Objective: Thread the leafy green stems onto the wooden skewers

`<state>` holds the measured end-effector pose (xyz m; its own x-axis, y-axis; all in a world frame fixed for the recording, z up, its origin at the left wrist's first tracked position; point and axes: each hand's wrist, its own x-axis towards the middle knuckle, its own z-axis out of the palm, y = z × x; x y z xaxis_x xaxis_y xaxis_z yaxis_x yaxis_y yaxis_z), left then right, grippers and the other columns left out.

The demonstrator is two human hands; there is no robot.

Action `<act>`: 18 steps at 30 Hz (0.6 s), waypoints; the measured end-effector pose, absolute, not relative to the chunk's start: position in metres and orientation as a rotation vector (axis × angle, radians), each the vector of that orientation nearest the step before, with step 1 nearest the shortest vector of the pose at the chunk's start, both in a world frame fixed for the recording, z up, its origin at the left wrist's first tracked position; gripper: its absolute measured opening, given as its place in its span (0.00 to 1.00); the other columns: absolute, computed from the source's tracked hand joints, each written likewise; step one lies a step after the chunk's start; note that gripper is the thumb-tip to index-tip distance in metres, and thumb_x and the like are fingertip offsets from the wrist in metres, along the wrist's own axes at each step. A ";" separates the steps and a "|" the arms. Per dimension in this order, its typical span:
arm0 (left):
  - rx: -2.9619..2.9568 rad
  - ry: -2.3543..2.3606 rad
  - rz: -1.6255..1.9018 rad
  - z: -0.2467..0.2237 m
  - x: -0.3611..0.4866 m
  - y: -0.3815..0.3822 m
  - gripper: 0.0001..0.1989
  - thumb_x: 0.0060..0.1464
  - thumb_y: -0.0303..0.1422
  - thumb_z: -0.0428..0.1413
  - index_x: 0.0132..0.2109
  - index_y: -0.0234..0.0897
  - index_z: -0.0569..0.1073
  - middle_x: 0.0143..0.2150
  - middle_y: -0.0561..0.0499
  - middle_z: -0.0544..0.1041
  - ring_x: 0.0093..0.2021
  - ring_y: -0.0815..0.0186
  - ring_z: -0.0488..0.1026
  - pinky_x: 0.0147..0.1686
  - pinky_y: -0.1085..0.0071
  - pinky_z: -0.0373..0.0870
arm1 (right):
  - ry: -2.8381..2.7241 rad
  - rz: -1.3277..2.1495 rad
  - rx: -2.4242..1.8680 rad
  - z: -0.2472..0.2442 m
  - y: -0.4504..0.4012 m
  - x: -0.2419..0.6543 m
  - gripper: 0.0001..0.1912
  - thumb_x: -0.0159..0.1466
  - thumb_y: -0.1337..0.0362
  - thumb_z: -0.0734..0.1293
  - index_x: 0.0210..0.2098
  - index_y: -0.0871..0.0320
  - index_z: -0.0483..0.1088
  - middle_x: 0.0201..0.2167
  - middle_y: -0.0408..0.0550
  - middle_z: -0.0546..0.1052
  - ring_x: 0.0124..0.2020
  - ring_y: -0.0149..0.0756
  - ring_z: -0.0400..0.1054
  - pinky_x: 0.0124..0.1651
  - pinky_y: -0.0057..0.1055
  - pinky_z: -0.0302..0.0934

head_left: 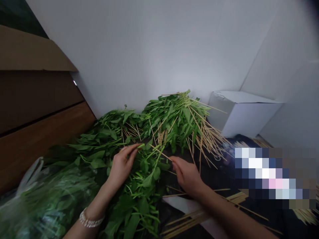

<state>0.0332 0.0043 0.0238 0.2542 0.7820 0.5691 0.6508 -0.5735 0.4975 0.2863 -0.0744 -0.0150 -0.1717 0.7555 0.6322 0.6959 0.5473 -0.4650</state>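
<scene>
Between left fingers (pixel 134 147), pinching a green stem (pixel 141 146); between right fingers (pixel 176 161), gripping a thin stick (pixel 163 154), near leafy greens (pixel 147 181).

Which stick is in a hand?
The stick pinched by the right hand, angled toward the left hand; the other sticks lie loose or among greens.

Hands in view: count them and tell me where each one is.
2. The left hand is left of centre, pinching a green stem; the right hand is right of centre, holding a thin stick. The pixelated patch at right could hide others.
</scene>
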 end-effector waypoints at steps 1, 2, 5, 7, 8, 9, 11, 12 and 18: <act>2.290 1.351 1.248 0.025 0.033 0.004 0.15 0.62 0.39 0.50 0.49 0.40 0.75 0.46 0.47 0.78 0.46 0.60 0.74 0.49 0.65 0.68 | -1.913 0.084 -1.172 -0.016 -0.075 0.286 0.15 0.69 0.68 0.54 0.49 0.59 0.68 0.40 0.50 0.78 0.39 0.33 0.74 0.41 0.27 0.66; 2.244 1.349 1.283 0.026 0.034 0.004 0.15 0.61 0.39 0.50 0.48 0.40 0.76 0.46 0.46 0.78 0.47 0.60 0.74 0.50 0.65 0.68 | -1.923 0.085 -1.167 -0.017 -0.075 0.286 0.15 0.69 0.68 0.54 0.49 0.58 0.68 0.41 0.50 0.78 0.41 0.34 0.74 0.43 0.28 0.66; 2.215 1.332 1.359 0.030 0.034 0.002 0.14 0.61 0.39 0.51 0.44 0.38 0.77 0.51 0.45 0.75 0.53 0.58 0.70 0.55 0.62 0.65 | -1.960 0.121 -1.154 -0.019 -0.075 0.285 0.16 0.69 0.69 0.54 0.50 0.58 0.68 0.42 0.51 0.78 0.42 0.34 0.74 0.46 0.29 0.67; 2.200 1.308 1.335 0.032 0.036 0.000 0.14 0.61 0.39 0.50 0.45 0.38 0.76 0.54 0.45 0.73 0.55 0.58 0.69 0.57 0.61 0.62 | -1.979 0.153 -1.141 -0.020 -0.076 0.284 0.16 0.68 0.69 0.54 0.51 0.58 0.68 0.44 0.52 0.78 0.43 0.34 0.73 0.47 0.29 0.67; 2.177 1.302 1.301 0.033 0.037 -0.001 0.15 0.61 0.40 0.49 0.46 0.38 0.75 0.53 0.45 0.75 0.55 0.58 0.70 0.57 0.61 0.63 | -1.988 0.165 -1.135 -0.021 -0.076 0.284 0.16 0.68 0.70 0.55 0.51 0.59 0.67 0.44 0.52 0.77 0.44 0.35 0.73 0.48 0.30 0.67; 2.148 1.301 1.266 0.033 0.038 -0.003 0.15 0.61 0.40 0.49 0.47 0.38 0.75 0.51 0.45 0.77 0.52 0.58 0.72 0.55 0.62 0.64 | -1.995 0.173 -1.131 -0.021 -0.076 0.283 0.16 0.68 0.70 0.55 0.51 0.59 0.67 0.45 0.53 0.77 0.45 0.35 0.73 0.49 0.31 0.66; 2.079 1.305 1.224 0.032 0.040 -0.005 0.16 0.61 0.42 0.50 0.47 0.37 0.75 0.43 0.47 0.80 0.45 0.59 0.75 0.50 0.64 0.68 | -2.014 0.190 -1.123 -0.021 -0.077 0.283 0.17 0.67 0.71 0.55 0.52 0.59 0.66 0.45 0.53 0.77 0.47 0.37 0.72 0.50 0.32 0.66; 2.039 1.298 1.219 0.031 0.042 -0.006 0.16 0.60 0.42 0.51 0.47 0.37 0.75 0.41 0.47 0.80 0.43 0.59 0.76 0.48 0.65 0.69 | -2.023 0.200 -1.120 -0.021 -0.078 0.283 0.17 0.67 0.71 0.55 0.53 0.59 0.66 0.45 0.53 0.77 0.47 0.37 0.72 0.49 0.32 0.67; 1.707 1.157 1.225 0.032 0.048 -0.009 0.21 0.53 0.45 0.58 0.46 0.34 0.76 0.36 0.45 0.82 0.36 0.59 0.79 0.43 0.64 0.73 | -2.044 0.216 -1.126 -0.022 -0.077 0.282 0.18 0.66 0.71 0.55 0.53 0.58 0.66 0.45 0.53 0.77 0.47 0.37 0.73 0.50 0.33 0.67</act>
<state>0.0478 -0.0087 0.0317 0.1435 0.9416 0.3047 0.2506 -0.3324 0.9092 0.2820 -0.0773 -0.0222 -0.3063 0.7773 0.5496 0.6455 0.5939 -0.4802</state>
